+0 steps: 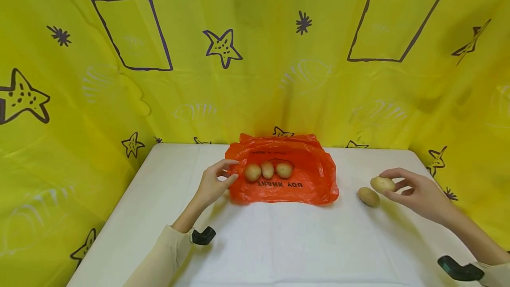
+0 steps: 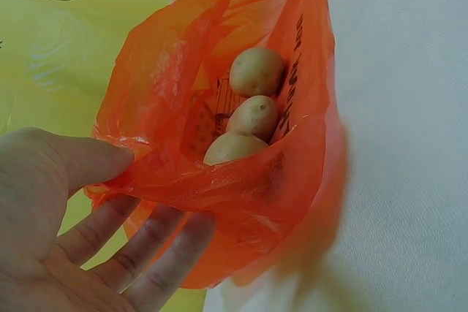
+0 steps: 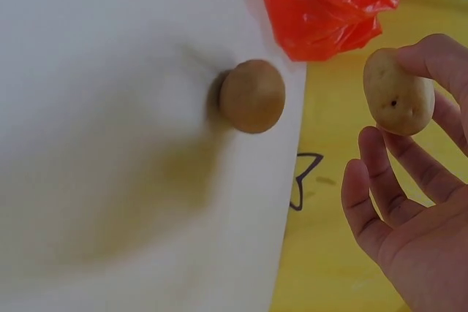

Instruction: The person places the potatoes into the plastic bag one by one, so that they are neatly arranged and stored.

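The head camera looks forward and down from above the table (image 1: 303,242), towards the yellow curtain (image 1: 259,87). Both wrist cameras sit closer and show things sideways: the left one faces into the bag (image 2: 183,118), the right looks past a held potato (image 3: 398,96). All three views share the bag.

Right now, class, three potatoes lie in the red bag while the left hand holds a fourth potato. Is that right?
Not quite: the right hand, not the left hand, holds the fourth potato, as the head view shows. The three potatoes do lie in the red bag.
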Tool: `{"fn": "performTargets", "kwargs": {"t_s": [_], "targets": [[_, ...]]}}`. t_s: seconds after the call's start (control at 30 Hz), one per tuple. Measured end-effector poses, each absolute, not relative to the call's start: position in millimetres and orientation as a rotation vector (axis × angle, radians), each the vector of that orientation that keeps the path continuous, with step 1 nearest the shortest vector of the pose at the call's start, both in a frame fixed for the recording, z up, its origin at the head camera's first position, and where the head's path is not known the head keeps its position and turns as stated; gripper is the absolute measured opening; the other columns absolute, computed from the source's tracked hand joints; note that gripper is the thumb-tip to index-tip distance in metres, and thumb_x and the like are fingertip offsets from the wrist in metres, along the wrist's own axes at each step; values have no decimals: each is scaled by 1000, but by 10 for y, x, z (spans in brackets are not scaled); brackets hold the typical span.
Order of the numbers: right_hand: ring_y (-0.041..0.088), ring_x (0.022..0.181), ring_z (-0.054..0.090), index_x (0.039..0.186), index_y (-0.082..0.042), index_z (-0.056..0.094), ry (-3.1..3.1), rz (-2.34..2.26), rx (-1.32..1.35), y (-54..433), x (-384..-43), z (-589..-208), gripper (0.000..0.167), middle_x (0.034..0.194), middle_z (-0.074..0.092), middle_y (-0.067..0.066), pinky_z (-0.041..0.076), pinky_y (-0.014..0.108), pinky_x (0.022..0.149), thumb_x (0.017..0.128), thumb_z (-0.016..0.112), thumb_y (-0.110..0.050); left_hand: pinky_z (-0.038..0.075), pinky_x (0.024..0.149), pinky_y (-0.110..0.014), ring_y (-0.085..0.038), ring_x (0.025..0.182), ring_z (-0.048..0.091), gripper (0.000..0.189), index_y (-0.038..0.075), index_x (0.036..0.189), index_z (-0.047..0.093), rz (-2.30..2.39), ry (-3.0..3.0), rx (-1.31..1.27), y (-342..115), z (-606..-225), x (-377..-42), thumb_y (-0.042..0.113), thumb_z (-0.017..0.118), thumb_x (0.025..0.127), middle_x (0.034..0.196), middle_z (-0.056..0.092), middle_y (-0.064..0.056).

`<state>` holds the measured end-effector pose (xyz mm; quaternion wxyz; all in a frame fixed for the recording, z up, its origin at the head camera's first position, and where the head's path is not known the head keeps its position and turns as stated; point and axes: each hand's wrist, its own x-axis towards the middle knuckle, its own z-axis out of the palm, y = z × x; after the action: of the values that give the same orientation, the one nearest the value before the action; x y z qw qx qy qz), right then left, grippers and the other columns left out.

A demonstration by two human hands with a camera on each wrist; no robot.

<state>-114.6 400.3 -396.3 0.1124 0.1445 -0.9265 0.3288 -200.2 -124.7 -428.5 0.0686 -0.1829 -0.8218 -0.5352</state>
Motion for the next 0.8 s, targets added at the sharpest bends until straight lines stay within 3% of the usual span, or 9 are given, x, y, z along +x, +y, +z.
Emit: {"fn": "performTargets", "kwargs": {"t_s": [0.2, 0.4, 0.6, 0.8], "targets": [[1, 82, 64, 119, -18, 70, -2709, 940, 496, 3834, -1194, -3898, 39, 113, 65, -18, 53, 17, 67, 83, 85, -8, 54, 63, -21, -43, 86, 67, 30, -5, 120, 68, -1613, -2479, -552, -1163, -3972, -1800, -9, 70, 90, 102, 69, -24], [3, 85, 64, 117, -21, 70, -2706, 947, 552, 3673, -1245, -3827, 38, 112, 68, -12, 53, 18, 68, 84, 85, -10, 53, 63, -19, -44, 86, 67, 30, -6, 120, 68, -1612, -2486, -537, -1169, -4011, -1819, -10, 70, 90, 103, 69, -25], [6, 86, 64, 117, -21, 71, -2702, 992, 582, 3518, -1288, -3781, 38, 113, 69, -7, 55, 20, 70, 84, 85, -10, 54, 62, -21, -42, 86, 67, 33, -2, 123, 68, -1598, -2485, -533, -1225, -4281, -1971, -7, 71, 91, 105, 69, -23], [7, 87, 64, 116, -23, 71, -2706, 1017, 619, 3366, -1353, -3730, 35, 110, 71, -7, 56, 22, 71, 86, 84, -11, 57, 63, -24, -32, 86, 69, 33, 8, 123, 71, -1617, -2480, -533, -1265, -4336, -2012, -1, 75, 91, 106, 71, -14]]}}
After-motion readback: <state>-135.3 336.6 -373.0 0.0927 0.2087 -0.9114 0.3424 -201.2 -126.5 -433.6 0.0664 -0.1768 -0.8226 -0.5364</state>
